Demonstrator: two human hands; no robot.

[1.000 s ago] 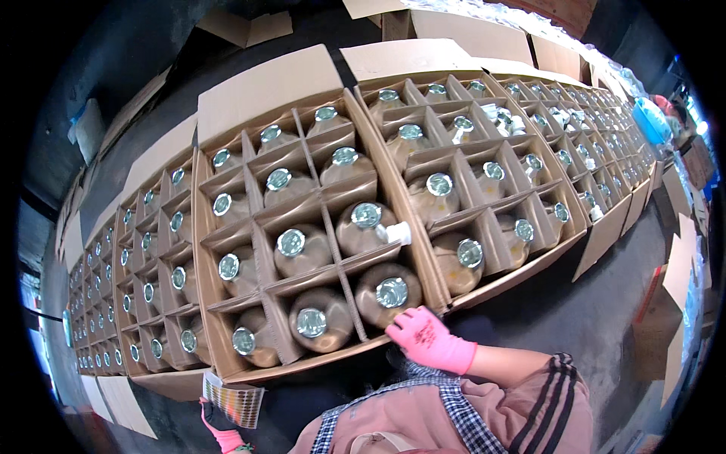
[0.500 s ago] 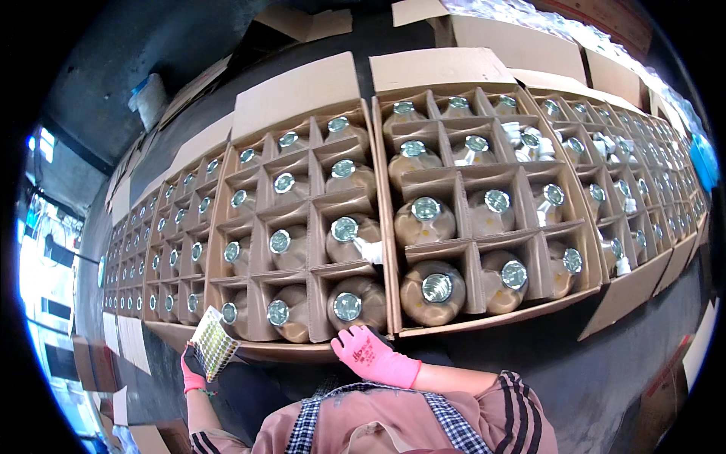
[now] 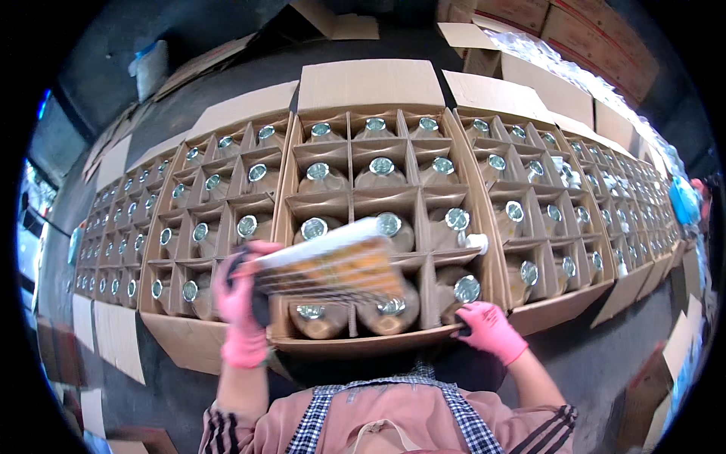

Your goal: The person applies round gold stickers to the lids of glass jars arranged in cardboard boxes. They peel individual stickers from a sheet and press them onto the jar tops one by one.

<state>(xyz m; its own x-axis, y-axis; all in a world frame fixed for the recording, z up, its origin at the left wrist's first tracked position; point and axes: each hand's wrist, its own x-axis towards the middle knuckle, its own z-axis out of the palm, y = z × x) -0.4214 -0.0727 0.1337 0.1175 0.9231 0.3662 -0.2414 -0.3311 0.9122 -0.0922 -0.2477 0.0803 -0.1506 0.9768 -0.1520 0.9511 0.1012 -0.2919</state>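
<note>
My left hand (image 3: 242, 303), in a pink glove with dark fingertips, grips a thick sheet of stickers (image 3: 329, 265) with orange and pale rows, smeared by motion. The sheet hangs over the front of an open cardboard carton (image 3: 363, 344) and covers part of several bottles. At that carton's front right corner is my right hand (image 3: 491, 333), also gloved in pink. Its fingers are curled at the rim, beside a round clear glass bottle (image 3: 457, 291); what they hold, if anything, is hidden. A white plastic piece (image 3: 476, 242) lies by the bottle behind.
A row of open cartons with dividers and glass bottles runs left (image 3: 181, 333) and right (image 3: 560, 318). White plastic parts (image 3: 566, 172) lie among the bottles at right. Carton flaps (image 3: 370, 83) stand up behind. Stacked brown boxes (image 3: 597, 45) are at the far right.
The view has shifted left along the cartons. My left hand has brought the sticker sheet up and over the carton. My right hand is now at the carton's front right corner.
</note>
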